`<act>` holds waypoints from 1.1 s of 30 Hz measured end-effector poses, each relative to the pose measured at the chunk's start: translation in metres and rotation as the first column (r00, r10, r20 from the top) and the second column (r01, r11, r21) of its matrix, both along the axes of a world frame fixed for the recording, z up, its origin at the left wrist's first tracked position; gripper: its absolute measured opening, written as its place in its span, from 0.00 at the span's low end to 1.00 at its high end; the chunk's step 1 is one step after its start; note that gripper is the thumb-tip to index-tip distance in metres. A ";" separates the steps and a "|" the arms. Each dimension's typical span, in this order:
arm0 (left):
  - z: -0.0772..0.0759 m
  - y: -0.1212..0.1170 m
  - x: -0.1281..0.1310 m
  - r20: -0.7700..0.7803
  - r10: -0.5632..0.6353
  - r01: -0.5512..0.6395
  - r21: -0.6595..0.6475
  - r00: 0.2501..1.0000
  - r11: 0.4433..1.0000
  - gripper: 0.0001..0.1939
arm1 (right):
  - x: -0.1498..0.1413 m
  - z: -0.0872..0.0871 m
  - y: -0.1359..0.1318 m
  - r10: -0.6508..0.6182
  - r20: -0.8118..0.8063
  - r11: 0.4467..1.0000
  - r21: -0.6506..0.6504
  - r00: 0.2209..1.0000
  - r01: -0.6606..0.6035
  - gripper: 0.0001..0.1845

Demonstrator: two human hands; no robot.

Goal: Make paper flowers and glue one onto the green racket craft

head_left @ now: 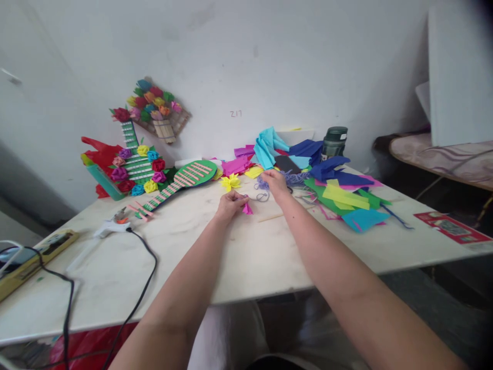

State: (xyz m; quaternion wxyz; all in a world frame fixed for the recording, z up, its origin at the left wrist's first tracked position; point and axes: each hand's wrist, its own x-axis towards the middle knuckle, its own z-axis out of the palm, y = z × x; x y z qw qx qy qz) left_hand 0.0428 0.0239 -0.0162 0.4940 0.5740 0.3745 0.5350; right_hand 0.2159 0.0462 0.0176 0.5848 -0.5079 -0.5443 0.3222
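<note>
My left hand pinches a small magenta crepe paper piece, whose gathered end hangs just past the fingertips. A strand of purple yarn runs from that piece across the table toward the right. My right hand is closed at the edge of the tangled yarn, its fingertips together on the yarn. A yellow paper flower lies just beyond my left hand. Below my right hand lies a thin wooden stick. The fingertips of both hands are small and partly hidden.
Coloured crepe paper lies in piles at the back and right, near a dark green thermos. A green guitar-shaped craft and flower-decorated craft stand at left. A glue gun, black cable and power strip occupy the left side.
</note>
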 end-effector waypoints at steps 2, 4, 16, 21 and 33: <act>0.001 0.000 -0.001 0.031 0.039 -0.040 0.030 0.999 0.999 0.17 | -0.006 0.003 -0.008 0.119 -0.061 0.993 0.013 0.991 -0.119 0.11; 0.002 0.001 -0.002 0.073 0.060 -0.063 0.035 0.996 0.997 0.17 | -0.014 0.005 -0.015 0.276 -0.023 0.960 -0.034 0.961 -0.276 0.10; -0.006 0.009 -0.006 0.139 0.092 -0.095 0.017 0.986 0.995 0.19 | -0.040 -0.006 -0.022 0.350 0.086 0.916 -0.241 0.933 -0.322 0.08; -0.005 0.009 -0.007 0.123 0.058 -0.063 0.037 0.991 0.997 0.19 | -0.045 -0.012 -0.022 0.378 -0.022 0.885 -0.283 0.925 -0.369 0.07; -0.003 0.006 -0.006 0.212 0.043 -0.038 -0.030 0.976 0.999 0.20 | -0.056 -0.015 -0.025 0.293 0.052 0.918 -0.293 0.955 -0.266 0.04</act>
